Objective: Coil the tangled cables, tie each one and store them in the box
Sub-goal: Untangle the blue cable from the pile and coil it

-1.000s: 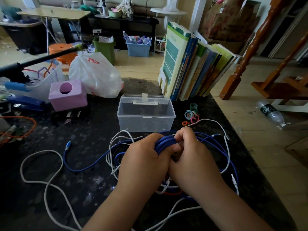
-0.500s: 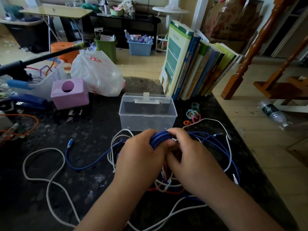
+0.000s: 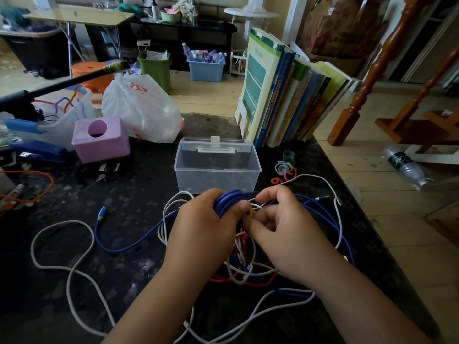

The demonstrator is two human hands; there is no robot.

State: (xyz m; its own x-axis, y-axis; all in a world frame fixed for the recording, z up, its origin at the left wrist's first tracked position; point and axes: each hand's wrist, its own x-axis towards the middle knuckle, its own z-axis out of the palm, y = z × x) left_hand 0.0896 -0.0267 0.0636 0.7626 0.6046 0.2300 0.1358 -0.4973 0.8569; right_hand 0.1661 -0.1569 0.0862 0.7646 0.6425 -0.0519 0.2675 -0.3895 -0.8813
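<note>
Left hand [image 3: 198, 227] grips the coiled blue cable [image 3: 227, 202], its loops arching over the fingers, roughly front to back; the right hand [image 3: 280, 234], fingers curled, pinches a small yellow tie [image 3: 248, 214] against the coil just beside the left thumb. The cable's free end runs leftward from the left hand across the dark worktop [image 3: 124, 194], plug [image 3: 101, 212] pointing away from the person. The clear open box [image 3: 216, 167] stands just beyond both hands, loose ties [image 3: 285, 167] beyond the right hand, the worktop's right edge near.
</note>
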